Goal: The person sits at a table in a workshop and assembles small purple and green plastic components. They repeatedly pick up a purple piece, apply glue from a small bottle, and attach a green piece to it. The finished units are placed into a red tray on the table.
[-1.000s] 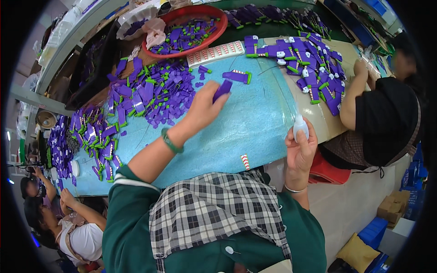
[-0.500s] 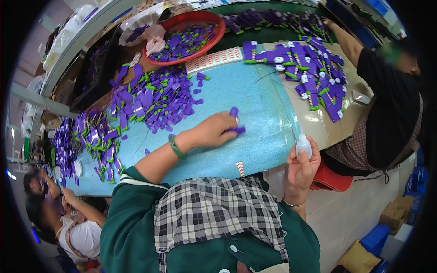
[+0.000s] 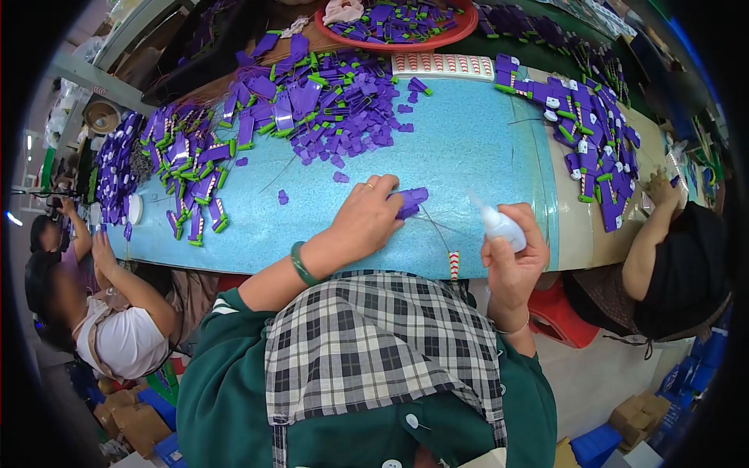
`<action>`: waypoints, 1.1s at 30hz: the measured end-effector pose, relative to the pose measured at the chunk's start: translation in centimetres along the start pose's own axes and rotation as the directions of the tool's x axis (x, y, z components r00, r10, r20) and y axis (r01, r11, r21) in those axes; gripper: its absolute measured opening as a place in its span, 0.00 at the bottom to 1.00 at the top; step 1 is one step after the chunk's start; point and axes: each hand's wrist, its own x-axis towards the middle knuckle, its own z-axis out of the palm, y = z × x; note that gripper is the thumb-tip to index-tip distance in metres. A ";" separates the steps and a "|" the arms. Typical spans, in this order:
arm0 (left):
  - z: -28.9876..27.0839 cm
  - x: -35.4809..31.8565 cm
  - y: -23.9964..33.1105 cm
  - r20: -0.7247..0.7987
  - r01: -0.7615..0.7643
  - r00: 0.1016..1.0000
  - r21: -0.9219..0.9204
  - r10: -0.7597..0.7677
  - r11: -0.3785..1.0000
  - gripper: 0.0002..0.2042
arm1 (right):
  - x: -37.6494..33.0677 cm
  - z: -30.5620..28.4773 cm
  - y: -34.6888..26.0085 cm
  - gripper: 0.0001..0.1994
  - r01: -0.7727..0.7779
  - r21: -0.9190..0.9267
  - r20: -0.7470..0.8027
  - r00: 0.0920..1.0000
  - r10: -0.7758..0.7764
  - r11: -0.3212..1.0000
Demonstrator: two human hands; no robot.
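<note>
Near the front of the blue-topped table, my left hand point(image 3: 365, 218) is closed on a flat purple piece point(image 3: 409, 201), which lies at its fingertips; the thumb side is partly hidden. To its right, my right hand point(image 3: 516, 253) grips a small white squeeze bottle point(image 3: 503, 228). The bottle's thin nozzle tilts up and leftward, apart from the purple piece. Between my hands, at the table's front edge, sits a small red-and-white striped strip point(image 3: 454, 265). A thin dark strand runs across the surface near the purple piece.
A large heap of purple and green pieces point(image 3: 335, 109) spreads beyond my left hand. At the back are a red basin point(image 3: 398, 45) and a white tray of striped strips point(image 3: 443, 65). Assembled purple pieces point(image 3: 601, 140) lie at right. Co-workers sit on both sides.
My right hand has brought the bottle inward over the table edge, its nozzle now leaning left. My left hand has the purple piece lying flatter, nearer the table. The view has shifted.
</note>
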 end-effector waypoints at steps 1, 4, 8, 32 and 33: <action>0.2 0.3 0.4 0.003 0.046 0.999 0.015 -0.046 0.999 0.12 | 0.1 0.2 0.0 0.16 0.051 -0.096 0.032 0.998 -0.048 0.994; 0.6 0.3 -0.5 -0.107 0.053 0.992 -0.109 -0.065 0.993 0.16 | 0.1 1.3 -0.6 0.16 0.162 -0.283 0.099 0.985 -0.139 0.945; 0.4 -0.9 -2.0 -0.074 0.046 0.995 -0.183 -0.060 0.982 0.21 | 0.3 2.5 -0.2 0.18 0.355 -0.425 0.184 0.935 -0.304 0.833; -2.5 -3.8 -3.2 0.169 0.165 0.969 -0.985 -0.182 -0.041 0.13 | 2.7 8.8 -0.5 0.22 0.614 -0.539 0.461 0.788 -0.408 0.577; -2.5 -3.9 -3.2 0.166 0.161 0.971 -0.986 -0.172 -0.041 0.14 | 2.7 8.9 -0.6 0.22 0.614 -0.540 0.463 0.788 -0.407 0.575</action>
